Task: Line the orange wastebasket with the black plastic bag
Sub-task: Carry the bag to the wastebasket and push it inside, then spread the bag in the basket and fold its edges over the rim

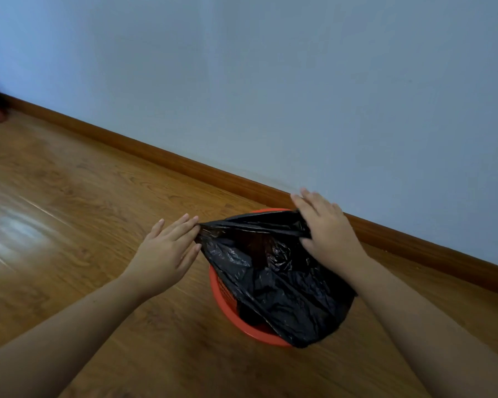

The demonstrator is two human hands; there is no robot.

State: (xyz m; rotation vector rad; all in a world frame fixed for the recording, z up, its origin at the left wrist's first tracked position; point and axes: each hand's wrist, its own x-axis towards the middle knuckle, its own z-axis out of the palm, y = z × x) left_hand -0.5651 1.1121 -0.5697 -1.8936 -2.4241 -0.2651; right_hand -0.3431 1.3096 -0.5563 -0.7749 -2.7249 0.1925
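Both hands, left (167, 251) and right (325, 228), are stretching the crinkled black plastic bag's (273, 271) mouth sideways above the round orange plastic wastebasket (222, 294), each pinching an edge.

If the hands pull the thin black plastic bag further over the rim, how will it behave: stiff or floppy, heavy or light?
The thin black plastic bag is probably floppy: it creases and sags into the round orange plastic wastebasket. It seems light, since the left hand and right hand stretch its edge taut with fingertips only. Its glossy film may slip.
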